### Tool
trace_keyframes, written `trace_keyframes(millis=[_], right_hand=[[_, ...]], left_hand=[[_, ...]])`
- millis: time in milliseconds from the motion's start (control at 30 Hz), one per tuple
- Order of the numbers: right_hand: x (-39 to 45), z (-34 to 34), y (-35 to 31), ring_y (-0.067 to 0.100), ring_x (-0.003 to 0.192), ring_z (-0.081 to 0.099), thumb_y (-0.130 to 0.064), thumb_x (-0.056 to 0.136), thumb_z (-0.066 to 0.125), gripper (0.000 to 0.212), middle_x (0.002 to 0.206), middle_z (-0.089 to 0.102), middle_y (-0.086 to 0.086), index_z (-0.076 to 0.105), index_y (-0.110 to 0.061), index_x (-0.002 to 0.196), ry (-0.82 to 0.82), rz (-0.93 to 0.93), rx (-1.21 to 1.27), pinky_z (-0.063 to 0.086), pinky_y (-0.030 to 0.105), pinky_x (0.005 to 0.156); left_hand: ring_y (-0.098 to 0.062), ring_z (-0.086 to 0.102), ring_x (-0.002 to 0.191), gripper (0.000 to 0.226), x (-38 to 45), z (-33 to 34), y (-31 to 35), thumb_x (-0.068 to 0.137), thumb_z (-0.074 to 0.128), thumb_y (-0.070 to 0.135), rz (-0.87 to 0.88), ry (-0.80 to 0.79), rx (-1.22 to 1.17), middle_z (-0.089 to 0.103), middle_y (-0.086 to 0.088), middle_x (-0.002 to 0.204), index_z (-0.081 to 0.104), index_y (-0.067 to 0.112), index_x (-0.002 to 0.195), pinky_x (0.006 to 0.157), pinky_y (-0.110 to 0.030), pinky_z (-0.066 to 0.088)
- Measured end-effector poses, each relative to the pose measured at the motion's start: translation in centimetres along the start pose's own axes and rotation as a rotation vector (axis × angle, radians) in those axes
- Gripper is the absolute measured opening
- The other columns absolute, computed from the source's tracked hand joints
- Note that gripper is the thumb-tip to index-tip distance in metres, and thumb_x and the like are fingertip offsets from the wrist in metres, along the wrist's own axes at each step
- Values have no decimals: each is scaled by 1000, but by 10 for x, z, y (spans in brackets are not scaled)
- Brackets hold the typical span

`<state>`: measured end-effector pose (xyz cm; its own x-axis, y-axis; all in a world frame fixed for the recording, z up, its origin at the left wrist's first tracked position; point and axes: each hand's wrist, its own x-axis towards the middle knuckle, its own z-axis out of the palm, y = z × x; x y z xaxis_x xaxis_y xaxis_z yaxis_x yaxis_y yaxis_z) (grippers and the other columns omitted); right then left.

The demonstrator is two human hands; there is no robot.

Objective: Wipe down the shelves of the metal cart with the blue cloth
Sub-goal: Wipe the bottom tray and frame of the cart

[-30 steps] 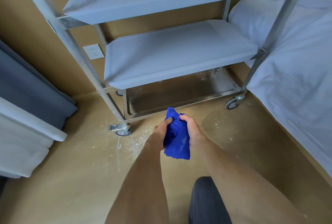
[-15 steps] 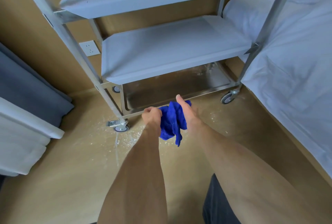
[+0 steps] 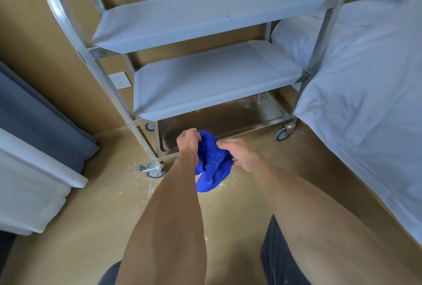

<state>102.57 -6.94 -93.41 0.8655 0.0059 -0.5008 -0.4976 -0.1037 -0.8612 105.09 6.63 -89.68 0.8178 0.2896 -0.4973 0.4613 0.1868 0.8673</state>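
A metal cart [image 3: 107, 79] with three shelves stands against the brown wall. Its top shelf [image 3: 205, 13] and middle shelf [image 3: 212, 81] look pale grey; the bottom shelf [image 3: 228, 118] is shiny steel. In front of the bottom shelf hangs a crumpled blue cloth [image 3: 212, 166]. My left hand [image 3: 188, 139] grips its upper edge. My right hand [image 3: 239, 152] is blurred and touches the cloth's right side with fingers partly spread.
A bed with white sheets [image 3: 365, 93] lies close on the right of the cart. Grey and white curtains [image 3: 34, 138] hang at the left. A wall socket [image 3: 120, 80] sits behind the cart. White specks lie on the floor [image 3: 127, 184] near the front-left caster [image 3: 156, 171].
The view has tilted up, showing more of the cart's handle and top shelf. The cloth has loosened and hangs lower. My right hand has shifted to the cloth's right side.
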Motion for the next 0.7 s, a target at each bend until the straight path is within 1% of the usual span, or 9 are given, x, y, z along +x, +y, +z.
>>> trace_keyframes(millis=[33,100,167,233,300,367,467,533,700], right_hand=[[4,1,2,30,102,69,-21,90,66,6,104,74,10,72,-18,89,82,-19,41,53,42,93],[11,5,5,28,98,66,-4,87,56,23,97,71,7,68,-22,78,276,-43,155,54,37,89],[18,7,10,27,106,65,-5,87,44,29,109,70,4,67,-24,89,397,-30,286,51,41,99],[15,8,19,29,106,66,-23,92,48,24,116,70,7,67,-20,105,283,39,364,50,45,100],[3,2,20,32,107,67,-48,89,60,44,117,71,14,69,-13,114,-35,142,382,51,45,95],[-2,-10,23,33,117,63,-46,84,68,57,123,68,15,64,-8,126,-316,137,291,48,46,103],[12,-16,25,27,107,69,-46,62,83,71,113,73,8,67,-13,123,-233,230,109,49,46,104],[27,-14,29,22,100,71,-54,46,84,77,107,75,2,70,-20,113,-88,253,87,51,42,98],[12,-4,21,25,76,66,-40,74,69,34,83,71,7,68,-10,91,90,167,192,52,34,77]], left_hand=[[-22,52,83,39,1,0,-1,72,46,-3,4,12,-10,59,-5,87,66,12,102,77,-34,46],[-23,52,82,39,-2,1,-4,72,45,-4,0,41,-65,59,-5,88,66,11,101,75,-33,46],[-21,50,77,35,-7,4,-6,73,45,-4,-11,48,-103,57,-4,84,65,10,97,68,-29,44],[-21,47,72,27,-13,8,-7,74,45,-4,-28,37,-125,54,-4,79,62,11,90,65,-27,41],[-22,46,69,23,-16,11,-6,75,45,-3,-51,34,-148,52,-5,77,59,10,88,63,-28,41],[-21,47,71,28,-13,10,-4,79,46,-1,-60,53,-71,55,-7,85,57,6,104,63,-28,40],[-32,53,113,53,-9,8,-11,93,45,13,-75,112,370,51,-15,134,30,2,143,91,-39,42],[-35,48,126,55,-13,11,-27,100,38,27,13,135,770,46,-18,141,21,5,147,100,-42,38],[-32,54,119,57,-11,21,-46,98,22,51,33,89,1135,58,-11,130,54,16,130,100,-44,37]])
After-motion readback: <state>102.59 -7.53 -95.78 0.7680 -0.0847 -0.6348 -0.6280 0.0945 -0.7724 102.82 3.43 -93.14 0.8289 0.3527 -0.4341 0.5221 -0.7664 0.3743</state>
